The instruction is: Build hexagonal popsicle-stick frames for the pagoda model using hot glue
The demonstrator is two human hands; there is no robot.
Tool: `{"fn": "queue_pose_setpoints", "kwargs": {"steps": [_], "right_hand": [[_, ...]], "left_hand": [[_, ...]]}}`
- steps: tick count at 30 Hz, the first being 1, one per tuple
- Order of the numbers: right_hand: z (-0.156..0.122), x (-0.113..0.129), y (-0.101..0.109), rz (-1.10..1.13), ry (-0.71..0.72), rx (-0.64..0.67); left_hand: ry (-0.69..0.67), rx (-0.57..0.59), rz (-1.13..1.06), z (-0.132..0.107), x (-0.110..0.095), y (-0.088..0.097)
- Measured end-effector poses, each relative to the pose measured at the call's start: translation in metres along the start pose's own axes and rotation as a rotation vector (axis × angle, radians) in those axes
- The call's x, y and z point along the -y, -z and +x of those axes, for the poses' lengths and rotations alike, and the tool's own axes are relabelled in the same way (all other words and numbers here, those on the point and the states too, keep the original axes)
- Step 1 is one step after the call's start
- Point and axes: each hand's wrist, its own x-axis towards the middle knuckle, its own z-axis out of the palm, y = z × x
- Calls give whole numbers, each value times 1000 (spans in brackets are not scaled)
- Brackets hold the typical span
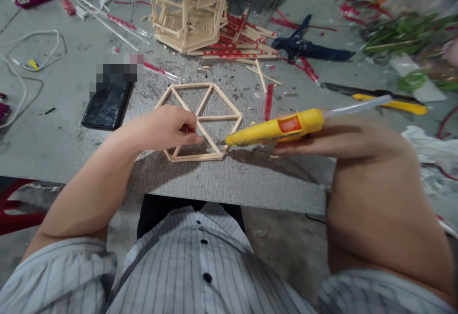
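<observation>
A hexagonal frame of thin wooden sticks [220, 118], with spokes meeting in its middle, lies flat near the table's front edge. My left hand [170, 125] reaches over its left half, fingers curled and pinched at the spokes near the centre. The hand hides part of the left side. In my right hand [339, 137] is a yellow hot glue gun [275, 127], a clear glue stick [361, 105] poking out of its back. The gun's nozzle points left, close to the spoke near the frame's lower right corner; whether it touches is unclear.
Behind the frame stands a stick-built pavilion model [184, 32], beside loose red-and-wood sticks [246, 42]. A dark phone [107, 101] lies left. Right are a dark blue clamp-like tool [311, 47], a yellow-and-black cutter [390, 100] and green leaves [404, 32].
</observation>
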Motion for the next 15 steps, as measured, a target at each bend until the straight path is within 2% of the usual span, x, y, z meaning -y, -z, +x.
{"fn": "queue_pose_setpoints", "kwargs": {"steps": [2, 4, 7, 10, 15], "right_hand": [[1, -3, 1, -72, 50, 68], [2, -1, 3, -103, 78, 116], [1, 8, 4, -126, 124, 133], [1, 17, 2, -155, 166, 85], [1, 25, -4, -112, 184, 80]], "left_hand": [[-14, -56, -24, 0, 3, 0], [-45, -58, -46, 1, 4, -1], [-94, 29, -38, 2, 0, -3], [-94, 111, 8, 3, -6, -5], [-80, 138, 43, 5, -10, -9]]}}
